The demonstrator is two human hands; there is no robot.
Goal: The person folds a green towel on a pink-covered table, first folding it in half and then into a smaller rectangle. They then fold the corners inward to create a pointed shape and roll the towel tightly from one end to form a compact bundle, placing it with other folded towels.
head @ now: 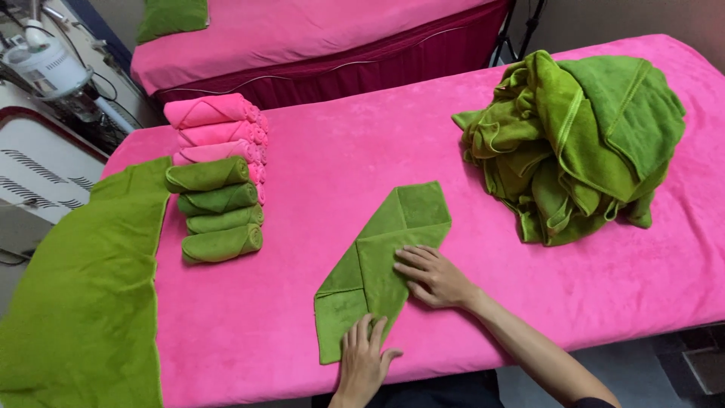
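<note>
Head view looks down on a padded table under a bright pink cover (377, 143). A long green cloth (83, 295) drapes over its left end, and a loose heap of green towels (581, 143) sits at the far right. Beside the drape stand four rolled green towels (219, 211) with rolled pink towels (215, 128) behind them. Near the front edge lies the folded green towel (381, 261), its sides turned in to a pointed shape. The right hand (430, 276) lies flat on its right fold and the left hand (364, 361) presses its near end, both with fingers spread, gripping nothing. It looks soft, light and limp, likely to spring open unless held; edges and folds seem the best places to pinch.
</note>
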